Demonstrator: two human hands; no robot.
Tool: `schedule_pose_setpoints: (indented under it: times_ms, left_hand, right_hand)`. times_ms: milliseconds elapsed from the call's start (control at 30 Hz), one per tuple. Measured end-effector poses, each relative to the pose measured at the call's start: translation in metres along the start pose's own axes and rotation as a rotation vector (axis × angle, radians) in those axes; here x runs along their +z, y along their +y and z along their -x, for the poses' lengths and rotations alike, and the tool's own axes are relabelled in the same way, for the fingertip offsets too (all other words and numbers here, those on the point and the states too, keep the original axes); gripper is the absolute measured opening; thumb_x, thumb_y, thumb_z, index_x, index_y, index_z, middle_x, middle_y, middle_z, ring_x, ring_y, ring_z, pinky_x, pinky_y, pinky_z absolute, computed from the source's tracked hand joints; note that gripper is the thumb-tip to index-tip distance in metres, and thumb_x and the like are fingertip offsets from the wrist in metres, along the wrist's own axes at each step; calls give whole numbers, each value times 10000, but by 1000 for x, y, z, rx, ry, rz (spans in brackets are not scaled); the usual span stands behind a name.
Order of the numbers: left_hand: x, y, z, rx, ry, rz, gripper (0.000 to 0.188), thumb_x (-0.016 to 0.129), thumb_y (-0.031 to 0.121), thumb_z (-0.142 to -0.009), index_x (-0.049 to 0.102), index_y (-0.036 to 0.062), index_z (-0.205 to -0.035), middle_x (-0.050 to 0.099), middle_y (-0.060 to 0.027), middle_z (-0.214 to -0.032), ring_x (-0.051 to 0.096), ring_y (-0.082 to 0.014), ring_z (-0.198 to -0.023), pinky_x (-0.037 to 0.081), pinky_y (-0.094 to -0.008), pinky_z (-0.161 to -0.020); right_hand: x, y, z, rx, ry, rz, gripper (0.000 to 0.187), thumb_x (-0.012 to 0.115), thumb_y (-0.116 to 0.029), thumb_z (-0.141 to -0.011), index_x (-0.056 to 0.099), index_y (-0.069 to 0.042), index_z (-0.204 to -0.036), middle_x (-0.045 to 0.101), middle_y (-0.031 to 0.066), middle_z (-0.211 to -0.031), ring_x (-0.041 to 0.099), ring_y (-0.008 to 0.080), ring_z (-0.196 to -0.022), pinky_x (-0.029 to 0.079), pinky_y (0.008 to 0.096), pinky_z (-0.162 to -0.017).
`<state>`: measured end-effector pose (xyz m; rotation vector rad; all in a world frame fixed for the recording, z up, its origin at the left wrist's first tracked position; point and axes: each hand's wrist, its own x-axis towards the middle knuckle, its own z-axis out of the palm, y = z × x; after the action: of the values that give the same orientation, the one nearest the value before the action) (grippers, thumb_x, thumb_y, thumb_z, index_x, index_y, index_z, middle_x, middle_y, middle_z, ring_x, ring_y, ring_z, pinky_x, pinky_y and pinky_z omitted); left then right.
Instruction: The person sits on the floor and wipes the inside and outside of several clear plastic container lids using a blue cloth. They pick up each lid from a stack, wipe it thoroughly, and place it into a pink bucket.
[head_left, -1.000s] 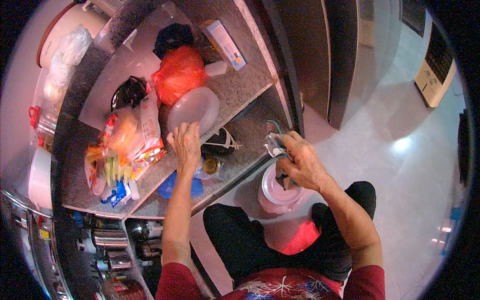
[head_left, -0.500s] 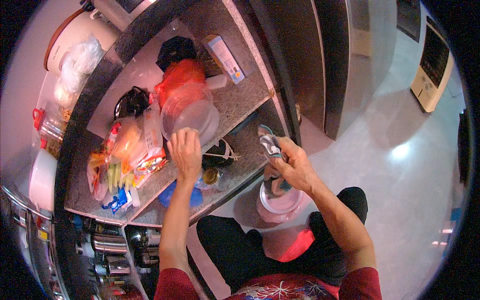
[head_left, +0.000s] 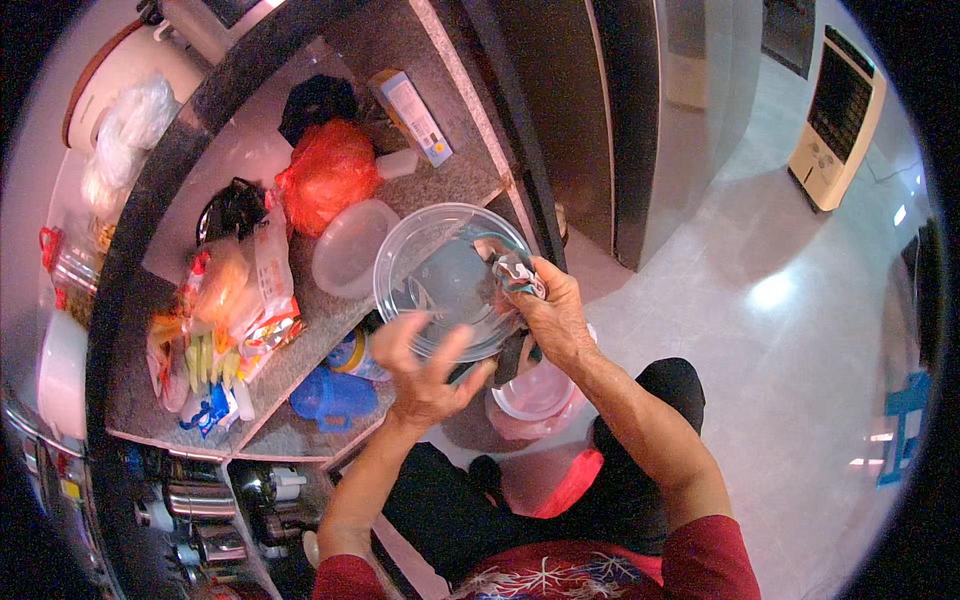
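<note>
My right hand (head_left: 555,315) grips a crumpled patterned cloth (head_left: 517,274), bunched at the right side of a round clear plastic container (head_left: 455,245). Part of the cloth hangs below the hand. At the container's near rim is my left hand (head_left: 430,375), its fingers spread and blurred by motion; whether they touch the rim I cannot tell. Another round translucent plastic piece (head_left: 352,250) rests on the stone shelf, beside a red plastic bag (head_left: 330,175). Below my right hand stands a white-rimmed pink bucket (head_left: 540,395).
Packets and bags (head_left: 225,320) crowd the shelf's left. A blue plastic jug (head_left: 335,395) sits on the lower shelf, and a long box (head_left: 412,115) lies farther back. Metal vessels (head_left: 205,505) fill the lower left. A cream air cooler (head_left: 835,120) stands on the floor at right.
The clear container has come off the shelf and is now between my hands. My left hand has moved right and spread its fingers. The cloth now meets the container. The view has shifted slightly.
</note>
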<state>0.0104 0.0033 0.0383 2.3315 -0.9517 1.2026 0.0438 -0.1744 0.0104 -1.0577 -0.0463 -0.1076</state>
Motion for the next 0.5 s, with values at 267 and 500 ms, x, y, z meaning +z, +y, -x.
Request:
schedule_pose_setpoints:
  times_ms: [267,500]
  left_hand:
    - [-5,-26,2,-1344,-7,1518,638,560,95,-843,295,96,-1423,443,-197,-1352,531,-417,-1138,542,-571,-792]
    - [-4,-13,7,-1272,4,1540,867,439,-32,-736,110,224,-1496,283,-215,-1473,489,-458,-1190,561,-593,-753]
  right_hand:
    - [-8,15,-4,-222,-27,521,247,601,-34,-825,571,-56,-1070,651,115,-891,647,274,-795,510,375,-684]
    - [-4,-31,-13,-207,147,312,369,559,-121,-924,443,-67,-1270,525,129,-1172,577,235,-969,477,335,-808]
